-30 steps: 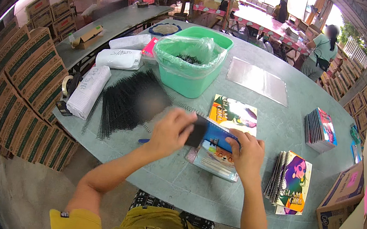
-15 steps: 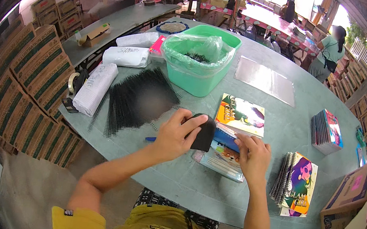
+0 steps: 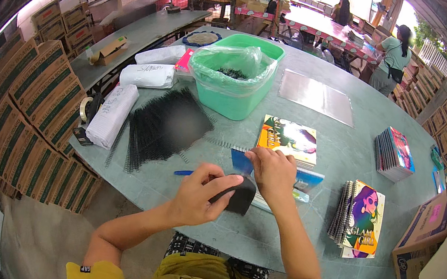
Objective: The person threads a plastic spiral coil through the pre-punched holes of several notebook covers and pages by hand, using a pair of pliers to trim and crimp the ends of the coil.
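Observation:
My left hand (image 3: pixel 202 196) is closed around a flat black piece with a rounded corner (image 3: pixel 241 199), at the table's near side. My right hand (image 3: pixel 273 171) pinches the top edge of a blue notebook (image 3: pixel 240 162), which is tipped up on its edge. A thin spiral coil (image 3: pixel 223 143) sticks out leftward from that edge. Under my right hand lie more booklets, mostly hidden. Just behind stands a stack of notebooks with a colourful cover (image 3: pixel 289 138). Left of my hands a pile of black spiral coils (image 3: pixel 166 126) is spread out, with a blue pen (image 3: pixel 183 172) nearby.
A green bin (image 3: pixel 234 98) lined with clear plastic holds black coils. White wrapped rolls (image 3: pixel 112 116) lie at left, a clear sheet (image 3: pixel 317 97) at back. Bound notebooks (image 3: pixel 362 220) and another stack (image 3: pixel 395 153) are at right, beside a cardboard box (image 3: pixel 418 244). A person (image 3: pixel 392 60) stands beyond.
My left hand has moved down and toward me with the black piece. My right hand has shifted left and up, and the blue notebook is now tipped up.

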Available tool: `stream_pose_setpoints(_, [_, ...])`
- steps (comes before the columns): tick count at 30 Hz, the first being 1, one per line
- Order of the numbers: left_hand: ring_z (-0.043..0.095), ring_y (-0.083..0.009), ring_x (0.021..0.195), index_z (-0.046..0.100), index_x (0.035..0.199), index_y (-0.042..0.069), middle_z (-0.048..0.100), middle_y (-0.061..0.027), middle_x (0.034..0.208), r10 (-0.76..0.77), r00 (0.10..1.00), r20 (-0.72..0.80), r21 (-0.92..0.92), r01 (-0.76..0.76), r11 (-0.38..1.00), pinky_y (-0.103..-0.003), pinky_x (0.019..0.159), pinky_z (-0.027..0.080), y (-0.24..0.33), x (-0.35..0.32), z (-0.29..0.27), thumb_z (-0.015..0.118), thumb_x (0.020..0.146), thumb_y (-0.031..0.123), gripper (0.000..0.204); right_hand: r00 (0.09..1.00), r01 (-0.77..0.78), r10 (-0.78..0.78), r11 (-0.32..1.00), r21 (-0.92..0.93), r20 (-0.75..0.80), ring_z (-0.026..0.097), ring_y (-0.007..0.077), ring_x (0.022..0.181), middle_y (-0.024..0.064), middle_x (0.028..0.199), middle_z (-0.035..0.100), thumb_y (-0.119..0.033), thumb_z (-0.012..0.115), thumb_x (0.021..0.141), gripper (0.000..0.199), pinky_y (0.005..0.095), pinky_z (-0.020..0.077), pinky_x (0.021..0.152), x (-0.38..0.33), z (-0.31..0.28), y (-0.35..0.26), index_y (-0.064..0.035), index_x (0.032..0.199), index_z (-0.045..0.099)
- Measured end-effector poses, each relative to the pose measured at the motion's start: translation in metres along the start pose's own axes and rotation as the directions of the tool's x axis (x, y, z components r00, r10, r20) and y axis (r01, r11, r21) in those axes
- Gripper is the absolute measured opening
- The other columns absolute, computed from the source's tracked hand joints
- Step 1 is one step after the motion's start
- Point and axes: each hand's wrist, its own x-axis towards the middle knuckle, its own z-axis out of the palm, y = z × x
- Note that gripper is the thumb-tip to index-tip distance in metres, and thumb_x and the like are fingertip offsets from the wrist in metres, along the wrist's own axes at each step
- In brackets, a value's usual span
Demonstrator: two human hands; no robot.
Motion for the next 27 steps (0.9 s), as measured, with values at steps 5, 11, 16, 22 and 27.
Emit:
stream_pose_setpoints(5, [0.055, -0.0227, 0.077, 0.062, 0.109, 0.011, 0.052, -0.0091, 0.089, -0.158, 0.982, 0.107, -0.04, 0.163, 0.986, -0.03, 0.066, 0.046, -0.016, -0.021, -0.003, 0.068, 0.07, 0.001, 0.041, 0.981, -0.101, 0.139, 0.961, 0.257, -0.136, 0.061, 0.021, 0.076, 0.004, 0.078, 0.065, -0.024, 0.066, 0.079, 0.014, 0.036, 0.0369, 0.068, 0.003, 0.001, 0.001, -0.0108, 0.082, 0.063])
stream_pose_setpoints(11, [0.056, -0.0237, 0.08, 0.064, 0.105, 0.011, 0.054, -0.0094, 0.086, -0.273, 0.945, 0.18, -0.082, 0.291, 0.953, -0.031, 0.072, 0.046, -0.019, -0.032, 0.008, 0.071, 0.069, 0.003, 0.037, 0.984, -0.046, 0.077, 0.981, 0.189, -0.16, 0.061, 0.0208, 0.076, 0.0042, 0.076, 0.066, -0.019, 0.068, 0.077, 0.009, 0.0348, 0.0371, 0.067, 0.002, 0.004, -0.001, -0.0108, 0.08, 0.066])
stream_pose_setpoints(16, [0.056, -0.0246, 0.083, 0.065, 0.103, 0.01, 0.056, -0.0094, 0.089, -0.152, 0.986, -0.066, 0.036, 0.155, 0.987, -0.032, 0.075, 0.046, -0.017, 0.013, 0.002, 0.07, 0.072, 0.005, 0.033, 0.984, -0.024, 0.062, 0.975, 0.219, -0.166, 0.061, 0.0231, 0.076, 0.0056, 0.08, 0.066, -0.018, 0.068, 0.077, 0.013, 0.0347, 0.0389, 0.069, -0.002, 0.007, 0.008, -0.0101, 0.087, 0.065])
stream_pose_setpoints(22, [0.058, -0.0273, 0.081, 0.066, 0.096, 0.008, 0.059, -0.0098, 0.09, -0.136, 0.968, 0.212, 0.223, 0.087, 0.971, -0.035, 0.074, 0.049, -0.05, 0.023, 0.025, 0.068, 0.071, 0.007, 0.025, 0.972, -0.119, 0.126, 0.992, 0.048, -0.197, 0.061, 0.0261, 0.083, 0.0065, 0.085, 0.065, -0.015, 0.067, 0.077, 0.018, 0.036, 0.04, 0.072, -0.021, -0.024, 0.026, -0.0102, 0.094, 0.064])
stream_pose_setpoints(27, [0.059, -0.0241, 0.083, 0.067, 0.097, 0.009, 0.06, -0.0077, 0.089, 0.007, 0.961, -0.276, 0.196, 0.049, 0.979, -0.033, 0.073, 0.048, -0.04, 0.056, 0.001, 0.07, 0.068, 0.002, 0.03, 0.982, -0.119, 0.132, 0.988, 0.1, -0.133, 0.06, 0.0208, 0.077, 0.0033, 0.079, 0.066, -0.018, 0.065, 0.078, 0.011, 0.0341, 0.0369, 0.065, -0.044, -0.038, 0.051, -0.0133, 0.088, 0.067])
